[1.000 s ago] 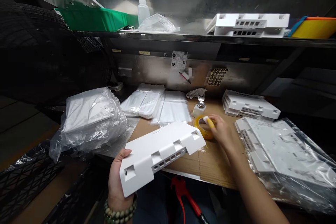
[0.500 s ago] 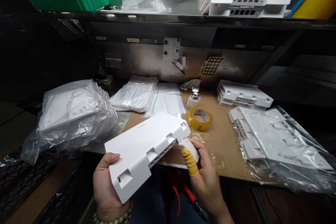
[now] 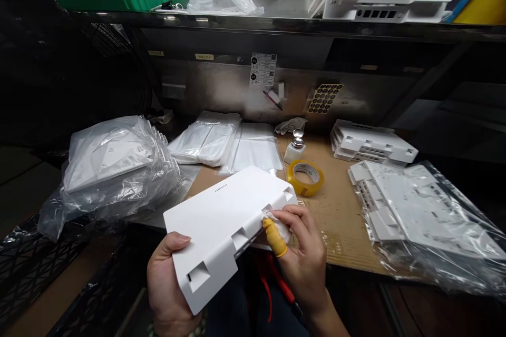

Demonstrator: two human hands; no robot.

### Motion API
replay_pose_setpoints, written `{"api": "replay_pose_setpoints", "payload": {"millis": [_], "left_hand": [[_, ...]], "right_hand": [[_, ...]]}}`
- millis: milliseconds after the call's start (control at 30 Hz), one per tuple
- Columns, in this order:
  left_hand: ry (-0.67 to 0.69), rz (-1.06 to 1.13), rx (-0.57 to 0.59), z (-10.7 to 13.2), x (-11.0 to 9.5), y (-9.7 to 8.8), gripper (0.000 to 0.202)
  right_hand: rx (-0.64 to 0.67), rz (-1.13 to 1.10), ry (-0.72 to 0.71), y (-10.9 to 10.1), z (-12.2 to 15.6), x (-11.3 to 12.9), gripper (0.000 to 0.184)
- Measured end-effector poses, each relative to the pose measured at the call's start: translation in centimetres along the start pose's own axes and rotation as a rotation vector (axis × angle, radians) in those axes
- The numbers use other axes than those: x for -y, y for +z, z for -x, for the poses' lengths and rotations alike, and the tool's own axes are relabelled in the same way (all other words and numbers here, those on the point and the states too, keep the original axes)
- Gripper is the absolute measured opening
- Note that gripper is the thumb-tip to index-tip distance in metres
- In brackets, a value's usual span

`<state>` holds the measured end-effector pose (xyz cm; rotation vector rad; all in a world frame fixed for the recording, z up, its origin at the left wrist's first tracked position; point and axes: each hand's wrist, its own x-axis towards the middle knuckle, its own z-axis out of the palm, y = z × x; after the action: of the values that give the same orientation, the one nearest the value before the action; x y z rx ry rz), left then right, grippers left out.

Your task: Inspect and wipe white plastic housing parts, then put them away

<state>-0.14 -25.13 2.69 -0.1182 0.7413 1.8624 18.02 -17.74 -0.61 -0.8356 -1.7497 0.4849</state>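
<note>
A white plastic router housing (image 3: 221,221) marked HUAWEI is held tilted in front of me, its row of port openings facing down to the right. My left hand (image 3: 169,274) grips its near left end, thumb on top and the other fingers hidden beneath. My right hand (image 3: 298,247), with a yellow finger cot (image 3: 274,238) on one digit, pinches a small white wiping cloth (image 3: 282,229) against the housing's notched edge. The cloth touches the housing near the notch at the right end of the ports.
Bagged white housings lie left (image 3: 114,163) and right (image 3: 427,205). Behind are clear plastic bags (image 3: 207,139), a tape roll (image 3: 318,184), a pump bottle (image 3: 294,150) and stacked housings (image 3: 371,142). A shelf (image 3: 276,23) crosses above; red-handled pliers (image 3: 282,279) lie below.
My right hand has brought the cloth up and left onto the housing's notched edge. The housing and my left hand have shifted slightly right in view, along with the whole scene.
</note>
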Motion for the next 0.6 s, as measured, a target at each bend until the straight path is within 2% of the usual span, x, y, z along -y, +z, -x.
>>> {"api": "replay_pose_setpoints", "payload": {"millis": [200,600], "left_hand": [[-0.01,-0.03,-0.074,0.18,0.02,0.41,0.095],[-0.009,-0.02,0.015,-0.3,0.38,-0.19,0.096]], "right_hand": [[-0.018,-0.005,-0.004,0.28,-0.27,-0.08,0.019],[-0.038,-0.028,-0.027,-0.05,-0.43,-0.27,0.021]]}}
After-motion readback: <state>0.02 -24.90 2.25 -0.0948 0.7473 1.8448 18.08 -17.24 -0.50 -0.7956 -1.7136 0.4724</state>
